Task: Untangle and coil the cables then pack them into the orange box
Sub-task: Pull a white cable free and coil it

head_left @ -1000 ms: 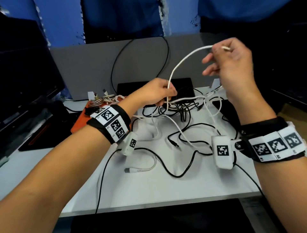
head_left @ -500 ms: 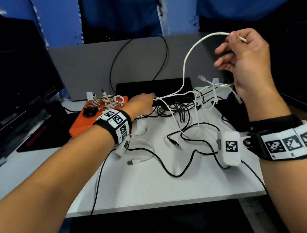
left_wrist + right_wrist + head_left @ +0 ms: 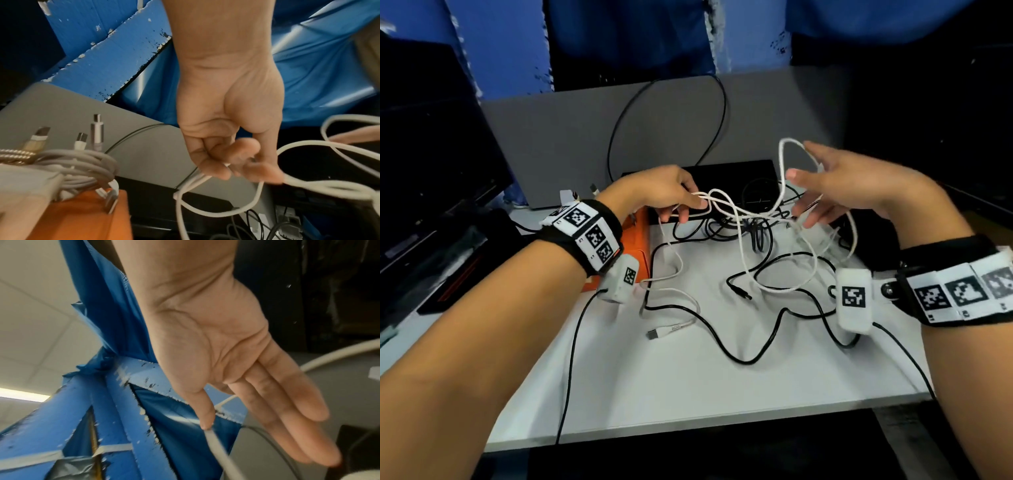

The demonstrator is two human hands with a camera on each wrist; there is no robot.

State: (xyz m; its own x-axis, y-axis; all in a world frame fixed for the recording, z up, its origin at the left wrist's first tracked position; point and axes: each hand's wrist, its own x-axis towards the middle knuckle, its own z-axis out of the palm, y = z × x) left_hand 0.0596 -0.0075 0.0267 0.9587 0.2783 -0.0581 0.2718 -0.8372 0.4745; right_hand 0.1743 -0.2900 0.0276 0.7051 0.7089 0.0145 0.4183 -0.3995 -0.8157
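A white cable (image 3: 748,219) is pinched in the curled fingers of the left hand (image 3: 664,192), just right of the orange box (image 3: 638,240) at the counter's (image 3: 688,394) far left. The right hand (image 3: 852,185) is spread, fingers straight, with a loop of that cable draped over the thumb. The cable is crossed with black cables (image 3: 739,356) on the counter. If the loop is pulled hard, the crossings could be tightened into a knot, or the loose white plug (image 3: 654,334) dragged off the near edge.
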